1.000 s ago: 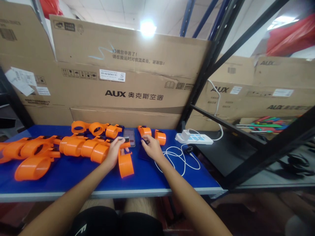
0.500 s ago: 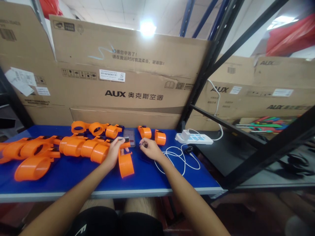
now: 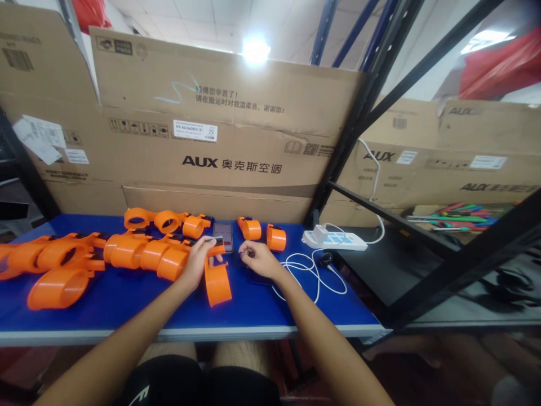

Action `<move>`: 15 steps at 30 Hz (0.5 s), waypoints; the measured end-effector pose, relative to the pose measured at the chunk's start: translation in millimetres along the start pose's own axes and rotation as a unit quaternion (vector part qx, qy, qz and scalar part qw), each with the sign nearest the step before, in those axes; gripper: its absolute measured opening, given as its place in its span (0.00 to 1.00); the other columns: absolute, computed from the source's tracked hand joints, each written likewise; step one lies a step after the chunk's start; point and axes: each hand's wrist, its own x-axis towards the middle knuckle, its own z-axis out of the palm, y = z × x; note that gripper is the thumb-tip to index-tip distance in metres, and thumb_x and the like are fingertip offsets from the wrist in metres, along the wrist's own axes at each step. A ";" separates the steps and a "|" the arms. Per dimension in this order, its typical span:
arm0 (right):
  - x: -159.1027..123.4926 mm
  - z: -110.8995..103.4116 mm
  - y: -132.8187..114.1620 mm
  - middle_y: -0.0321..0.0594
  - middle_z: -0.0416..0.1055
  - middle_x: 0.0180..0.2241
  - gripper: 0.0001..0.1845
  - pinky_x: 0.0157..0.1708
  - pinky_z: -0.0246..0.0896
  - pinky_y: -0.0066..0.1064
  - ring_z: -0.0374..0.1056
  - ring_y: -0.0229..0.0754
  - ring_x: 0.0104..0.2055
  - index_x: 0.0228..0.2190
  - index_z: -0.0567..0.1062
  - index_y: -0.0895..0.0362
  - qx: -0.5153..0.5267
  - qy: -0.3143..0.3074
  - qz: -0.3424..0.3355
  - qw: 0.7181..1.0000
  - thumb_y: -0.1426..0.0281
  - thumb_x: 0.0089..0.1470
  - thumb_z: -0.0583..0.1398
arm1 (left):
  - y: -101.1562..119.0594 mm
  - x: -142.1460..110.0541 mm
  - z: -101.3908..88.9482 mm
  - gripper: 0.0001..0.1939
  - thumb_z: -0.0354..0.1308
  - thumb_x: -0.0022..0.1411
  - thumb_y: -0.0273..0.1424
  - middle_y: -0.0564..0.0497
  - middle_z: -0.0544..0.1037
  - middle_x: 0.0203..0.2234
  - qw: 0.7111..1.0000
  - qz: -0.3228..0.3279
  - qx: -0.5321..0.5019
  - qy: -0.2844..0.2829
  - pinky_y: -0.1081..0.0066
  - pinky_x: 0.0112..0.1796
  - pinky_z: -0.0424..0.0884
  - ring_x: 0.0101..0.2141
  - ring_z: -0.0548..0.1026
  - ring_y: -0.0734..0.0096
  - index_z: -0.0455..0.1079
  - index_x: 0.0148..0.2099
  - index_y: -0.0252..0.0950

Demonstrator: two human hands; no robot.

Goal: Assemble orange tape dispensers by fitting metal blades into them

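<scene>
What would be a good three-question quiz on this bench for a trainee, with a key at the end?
1. Which hand holds the orange ring piece?
2. True or false: the white power strip lies to the right of the phone.
3. Fill in the blank: the cardboard panel behind the blue tabletop shows the large Latin letters "____".

Key: 1. The left hand; 2. True; 3. AUX

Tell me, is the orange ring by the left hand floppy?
The orange ring seems stiff, since its wide band looks neatly round. Being thin and hollow, it's probably light. It might roll, but the bit sticking out could stop it.
</scene>
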 end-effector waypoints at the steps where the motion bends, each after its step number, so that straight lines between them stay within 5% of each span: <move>1: 0.7 0.6 0.5 0.34 0.76 0.27 0.04 0.30 0.65 0.28 0.71 0.39 0.28 0.35 0.76 0.55 -0.001 0.013 0.002 1.000 0.71 0.56 0.60 | 0.3 -0.2 0.4 0.17 0.63 0.59 0.46 0.52 0.79 0.20 1.000 0.000 0.000 0.000 0.76 0.18 0.63 0.14 0.65 0.76 0.70 0.41 0.38; 6: 3.6 6.3 5.4 0.38 0.78 0.32 0.11 0.33 0.68 0.32 0.72 0.41 0.29 0.43 0.76 0.55 -0.022 0.088 0.023 0.996 0.66 0.59 0.60 | 2.8 -2.2 3.2 0.17 0.63 0.59 0.46 0.51 0.79 0.20 1.000 0.002 0.000 -0.002 0.76 0.19 0.64 0.14 0.66 0.75 0.71 0.42 0.38; 15: 5.2 11.2 12.3 0.40 0.79 0.33 0.10 0.32 0.71 0.35 0.74 0.44 0.29 0.38 0.76 0.54 -0.037 0.143 0.046 0.988 0.61 0.59 0.63 | 2.2 -2.3 4.2 0.18 0.64 0.58 0.46 0.52 0.79 0.20 1.000 0.002 0.014 -0.002 0.76 0.17 0.62 0.14 0.65 0.76 0.71 0.41 0.38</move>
